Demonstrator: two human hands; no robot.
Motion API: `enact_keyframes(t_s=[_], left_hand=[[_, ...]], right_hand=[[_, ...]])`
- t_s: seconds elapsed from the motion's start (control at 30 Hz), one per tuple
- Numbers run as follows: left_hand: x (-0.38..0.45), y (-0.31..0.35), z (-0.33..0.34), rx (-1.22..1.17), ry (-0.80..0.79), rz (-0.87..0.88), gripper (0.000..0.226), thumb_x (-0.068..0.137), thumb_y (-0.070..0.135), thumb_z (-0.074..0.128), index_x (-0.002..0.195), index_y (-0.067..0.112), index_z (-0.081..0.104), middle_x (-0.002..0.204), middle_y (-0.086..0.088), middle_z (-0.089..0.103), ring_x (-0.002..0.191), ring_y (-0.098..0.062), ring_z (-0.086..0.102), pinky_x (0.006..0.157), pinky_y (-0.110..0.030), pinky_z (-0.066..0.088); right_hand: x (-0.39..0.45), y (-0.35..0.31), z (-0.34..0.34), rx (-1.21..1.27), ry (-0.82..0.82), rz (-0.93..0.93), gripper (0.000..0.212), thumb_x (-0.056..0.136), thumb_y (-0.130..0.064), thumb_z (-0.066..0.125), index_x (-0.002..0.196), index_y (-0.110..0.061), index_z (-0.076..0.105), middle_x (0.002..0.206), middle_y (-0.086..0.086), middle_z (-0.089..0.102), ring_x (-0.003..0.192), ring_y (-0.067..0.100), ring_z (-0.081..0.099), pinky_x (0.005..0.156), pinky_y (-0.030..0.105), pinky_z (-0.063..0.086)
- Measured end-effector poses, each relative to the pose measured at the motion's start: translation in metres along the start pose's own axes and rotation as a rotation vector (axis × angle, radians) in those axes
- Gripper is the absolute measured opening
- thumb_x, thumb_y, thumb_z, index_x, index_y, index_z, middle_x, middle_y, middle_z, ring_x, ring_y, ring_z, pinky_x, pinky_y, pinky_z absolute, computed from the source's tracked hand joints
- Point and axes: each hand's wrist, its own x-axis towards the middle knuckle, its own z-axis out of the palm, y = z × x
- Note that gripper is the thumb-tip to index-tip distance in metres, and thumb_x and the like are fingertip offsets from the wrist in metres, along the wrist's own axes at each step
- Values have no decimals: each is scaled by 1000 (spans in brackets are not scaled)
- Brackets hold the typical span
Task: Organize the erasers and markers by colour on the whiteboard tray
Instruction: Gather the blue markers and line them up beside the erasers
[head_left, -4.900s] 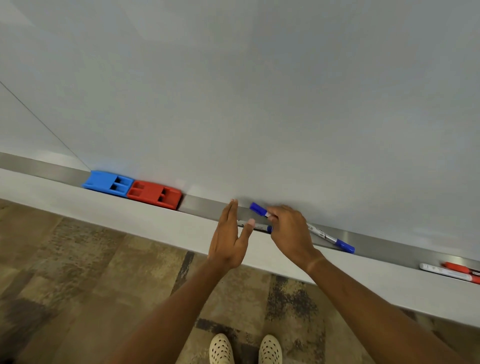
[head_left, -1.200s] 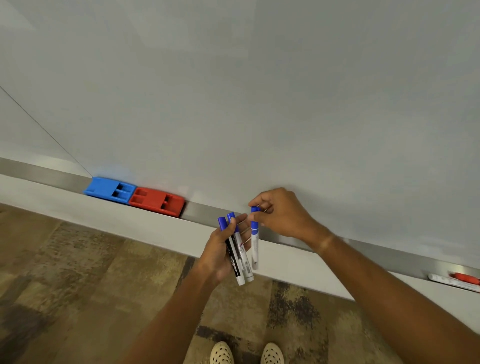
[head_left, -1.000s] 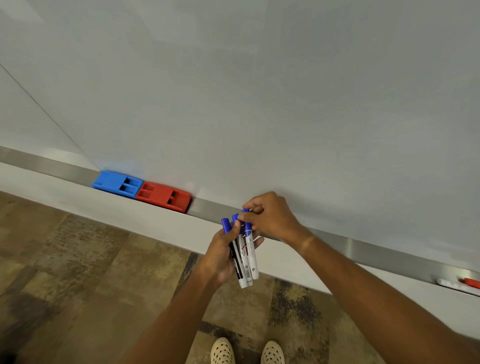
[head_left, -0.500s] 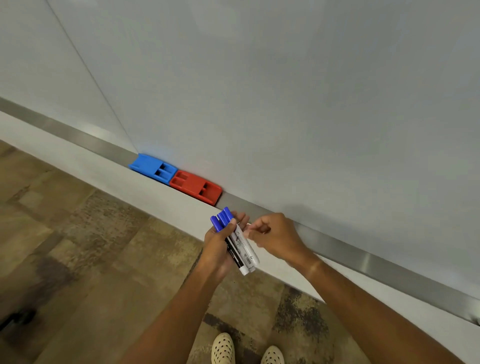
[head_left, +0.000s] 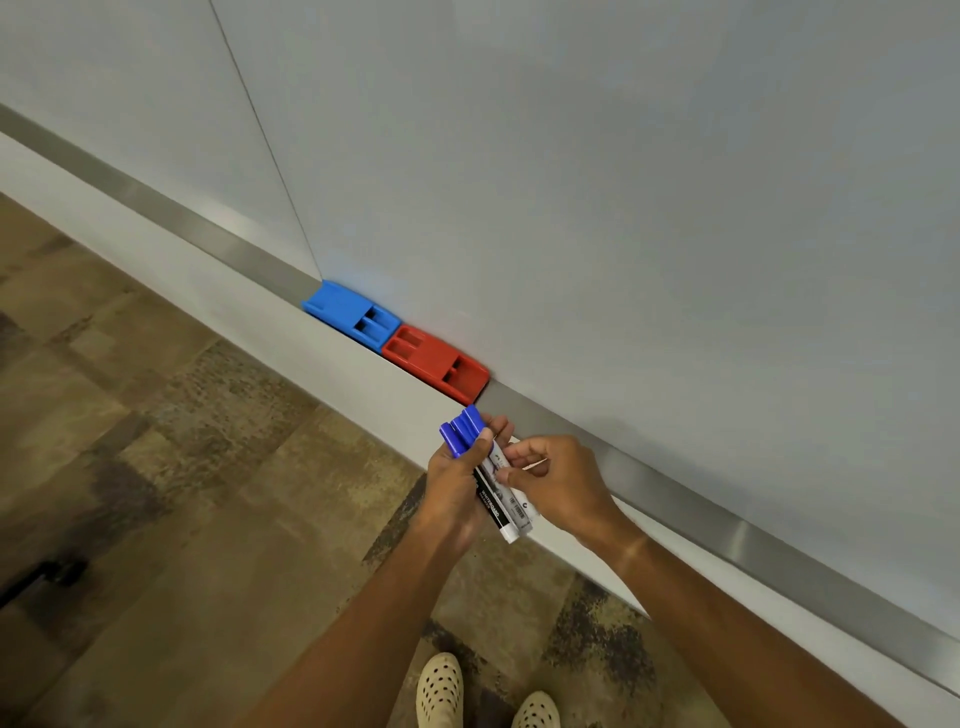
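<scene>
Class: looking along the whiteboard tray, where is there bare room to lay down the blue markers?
Bare tray runs left of the blue eraser, and again right of the red eraser, past both hands. The erasers touch end to end, leaving no gap between.

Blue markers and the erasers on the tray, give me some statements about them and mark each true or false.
1. The left hand holds a bundle of blue markers. True.
2. The blue eraser and red eraser sit apart. False: they touch end to end on the tray.
3. The marker caps point toward the floor. False: they point up toward the erasers.
4. The right hand touches the bundle. True.
5. A red marker lies on the tray. False: none shows.
</scene>
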Motion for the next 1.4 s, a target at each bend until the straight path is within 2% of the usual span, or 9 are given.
enact_keyframes(t_s=[0.1, 0.3, 0.4, 0.57, 0.67, 1.03, 1.2, 1.33, 1.4], left_hand=[[0, 3, -1, 6, 8, 18, 31, 95, 3, 53, 126, 1, 57, 125, -16, 66, 115, -29, 64, 78, -40, 59], [7, 5, -1, 1, 0, 27, 30, 96, 4, 52, 125, 2, 58, 122, -14, 68, 114, -25, 64, 91, -41, 54], [11, 6, -7, -11, 20, 43, 30, 95, 5, 54, 124, -2, 57, 120, -16, 69, 104, -21, 69, 101, -39, 49], [15, 7, -23, -58, 75, 73, 26, 97, 5, 50, 121, -3, 57, 119, -17, 68, 111, -26, 66, 108, -42, 42], [13, 9, -25, -59, 81, 78, 26, 96, 4, 51, 121, -2, 57, 119, -18, 68, 111, -26, 67, 107, -42, 43], [8, 9, -25, -33, 68, 72, 27, 95, 4, 52, 121, -1, 59, 117, -17, 70, 109, -27, 67, 105, -41, 45], [4, 9, -22, -12, 51, 59, 28, 96, 5, 51, 122, -1, 59, 120, -18, 68, 110, -27, 67, 103, -40, 47], [3, 10, -19, 14, 18, 54, 27, 97, 5, 49, 121, -1, 59, 119, -17, 69, 112, -26, 66, 104, -40, 46], [3, 10, -18, 18, -6, 43, 28, 98, 6, 48, 123, 0, 58, 122, -17, 67, 114, -26, 65, 105, -42, 45]], right_hand=[[4, -2, 1, -21, -1, 1, 15, 77, -20, 78, 92, -21, 75, 79, -12, 72, 67, -5, 65, 61, 10, 48], [11, -3, 4, 36, 22, -4, 18, 78, -15, 77, 96, -16, 75, 80, -7, 73, 69, -1, 68, 64, 13, 52], [20, 0, -2, -105, 119, -53, 18, 78, -14, 77, 95, -14, 76, 79, -4, 73, 65, -2, 66, 62, 10, 50], [33, 7, -15, -521, 186, -183, 17, 85, -18, 70, 100, -11, 73, 90, 7, 73, 82, 22, 68, 70, 34, 57], [36, 12, -12, -510, 141, -143, 23, 85, -20, 70, 105, -9, 72, 96, 10, 73, 83, 20, 68, 69, 35, 59], [42, 14, -3, -388, 130, -112, 15, 87, -14, 67, 95, -3, 74, 91, 11, 74, 78, 17, 68, 67, 23, 55], [38, 14, -6, -367, 95, -119, 18, 88, -18, 66, 94, -3, 74, 88, 9, 73, 73, 16, 64, 55, 10, 43], [28, 4, -6, -233, 241, -212, 10, 83, -14, 72, 90, -8, 76, 81, 5, 72, 71, 10, 64, 61, 10, 45], [19, -2, -2, -89, 118, -194, 9, 79, -17, 76, 87, -14, 77, 78, -4, 74, 69, 3, 66, 64, 6, 45]])
